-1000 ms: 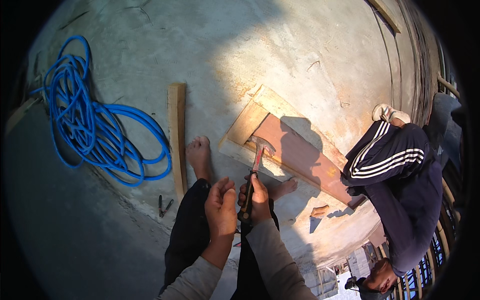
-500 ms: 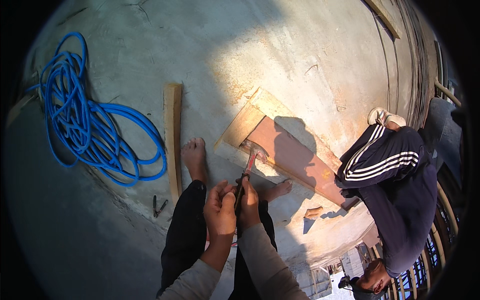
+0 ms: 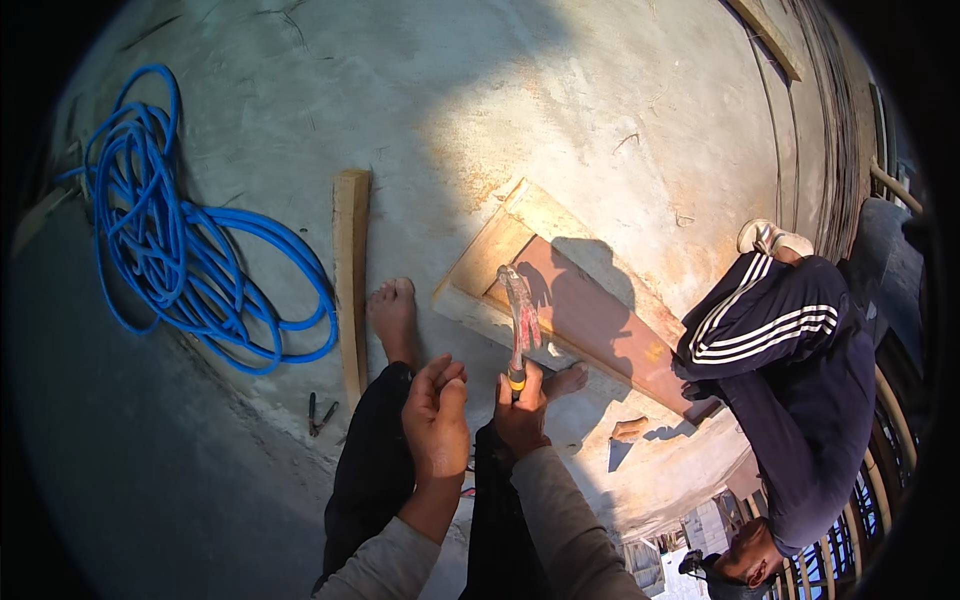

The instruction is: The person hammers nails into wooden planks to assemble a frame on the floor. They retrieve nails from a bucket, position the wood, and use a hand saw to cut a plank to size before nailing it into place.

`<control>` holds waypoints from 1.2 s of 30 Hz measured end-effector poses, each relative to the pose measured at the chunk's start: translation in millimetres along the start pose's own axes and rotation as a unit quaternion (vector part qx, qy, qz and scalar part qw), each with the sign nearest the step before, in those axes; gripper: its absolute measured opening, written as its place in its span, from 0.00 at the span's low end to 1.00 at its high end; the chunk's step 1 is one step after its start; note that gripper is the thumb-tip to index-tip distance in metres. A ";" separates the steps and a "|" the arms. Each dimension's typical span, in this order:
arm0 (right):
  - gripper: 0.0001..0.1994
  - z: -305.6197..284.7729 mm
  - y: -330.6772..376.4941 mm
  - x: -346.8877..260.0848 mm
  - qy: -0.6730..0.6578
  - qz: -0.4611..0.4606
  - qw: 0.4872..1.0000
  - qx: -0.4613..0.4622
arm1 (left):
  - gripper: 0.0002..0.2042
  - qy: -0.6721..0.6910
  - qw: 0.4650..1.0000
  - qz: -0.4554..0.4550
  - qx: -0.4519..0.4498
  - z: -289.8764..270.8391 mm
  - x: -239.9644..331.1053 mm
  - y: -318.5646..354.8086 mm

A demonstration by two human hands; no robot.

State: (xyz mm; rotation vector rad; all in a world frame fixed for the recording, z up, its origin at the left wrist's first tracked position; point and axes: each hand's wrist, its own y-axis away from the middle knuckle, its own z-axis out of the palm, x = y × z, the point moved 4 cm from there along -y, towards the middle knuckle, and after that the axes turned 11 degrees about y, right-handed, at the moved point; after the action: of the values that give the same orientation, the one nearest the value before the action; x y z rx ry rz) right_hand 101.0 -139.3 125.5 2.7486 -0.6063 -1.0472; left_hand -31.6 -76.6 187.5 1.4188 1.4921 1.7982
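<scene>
Gripping the hammer (image 3: 521,315) above the near edge of the wooden frame (image 3: 492,254), the right hand (image 3: 522,418) wraps its handle (image 3: 517,379) (likely head-heavy and stiff, best held low); the left hand (image 3: 437,425) half-curls, whether pinching anything cannot be told.

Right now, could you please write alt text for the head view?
The right hand grips a hammer over a wood-edged reddish-brown panel, the left hand loosely cupped. Another person hunches at right; a tangled blue hose lies at left.
</scene>
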 end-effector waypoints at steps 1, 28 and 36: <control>0.13 9.6 -6.2 15.5 0.049 0.045 0.993 -0.098 | 0.18 0.004 1.000 0.015 -0.004 -1.4 1.8 -0.7; 0.13 -33.0 -91.0 13.7 0.284 -0.066 0.865 -0.408 | 0.08 0.396 0.855 -0.029 0.334 -319.8 -274.8 204.1; 0.12 -59.1 112.1 -36.0 0.220 0.125 0.825 -0.506 | 0.09 0.288 0.833 -0.034 0.472 -406.1 -496.4 169.1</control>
State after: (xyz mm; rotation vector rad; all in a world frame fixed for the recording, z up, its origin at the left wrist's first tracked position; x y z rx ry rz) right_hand 80.0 -227.1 221.4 1.7787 -0.2067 -0.4149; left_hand -138.5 -730.6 157.0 1.1409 2.9909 1.5367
